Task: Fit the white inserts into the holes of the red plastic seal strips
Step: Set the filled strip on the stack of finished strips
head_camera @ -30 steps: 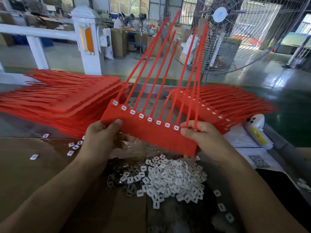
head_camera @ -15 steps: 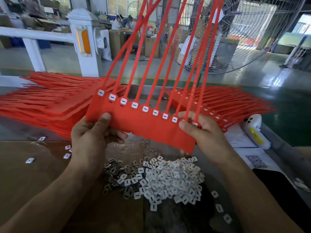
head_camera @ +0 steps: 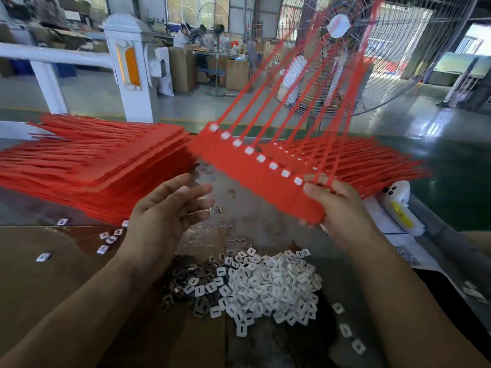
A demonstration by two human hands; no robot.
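My right hand [head_camera: 337, 208] grips the near end of a red seal strip sheet [head_camera: 252, 176], held up in the air and tilted to the right. White inserts sit in several of its holes, and its long tails point up and away, blurred. My left hand [head_camera: 167, 211] hovers below the sheet's left end with relaxed fingers, holding nothing. A heap of loose white inserts [head_camera: 268, 285] lies on the table in front of me, with dark metal clips [head_camera: 186, 277] beside it.
A tall stack of red strip sheets [head_camera: 87, 160] lies at the left, another stack [head_camera: 372, 160] at the right behind the held sheet. A white and yellow device [head_camera: 401, 205] rests at the right edge. A few stray inserts [head_camera: 106, 237] lie scattered. A large fan [head_camera: 372, 57] stands behind.
My left hand has let go of the sheet and dropped away from it. My right hand alone has swung the sheet to the right, towards the right stack.
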